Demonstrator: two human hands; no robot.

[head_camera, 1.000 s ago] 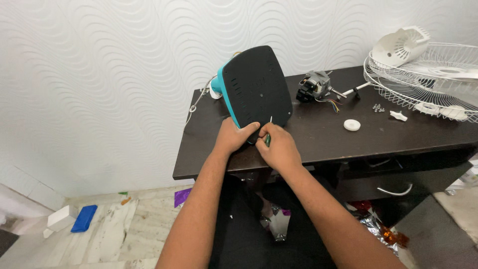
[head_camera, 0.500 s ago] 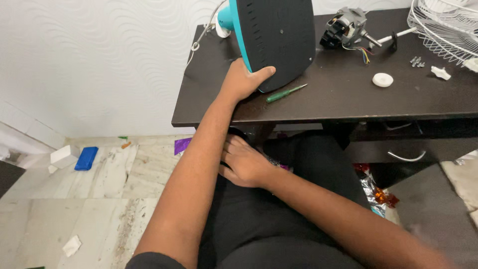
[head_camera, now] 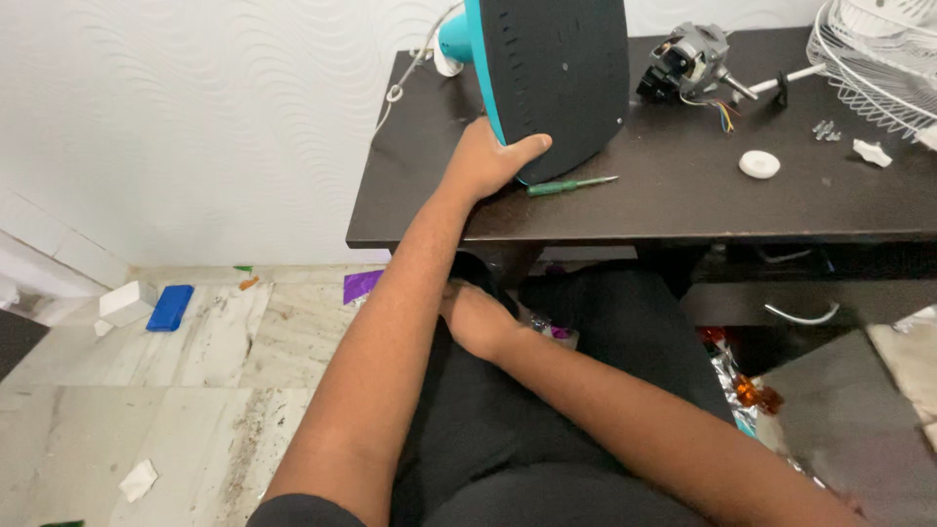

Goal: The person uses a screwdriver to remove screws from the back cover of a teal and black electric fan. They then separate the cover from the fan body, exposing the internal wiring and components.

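both forearms bare to above the elbow, left hand [head_camera: 488, 161] and right hand [head_camera: 475, 317] without gloves, rings or watch; dark short sleeve edge near left, black trousers below.

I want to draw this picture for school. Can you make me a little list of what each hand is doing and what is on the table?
left hand: grips the lower edge of the black and teal base, tilted up on the table
right hand: down on the lap, holding nothing visible
green screwdriver: lies on the dark table
motor: behind
white round cap: right
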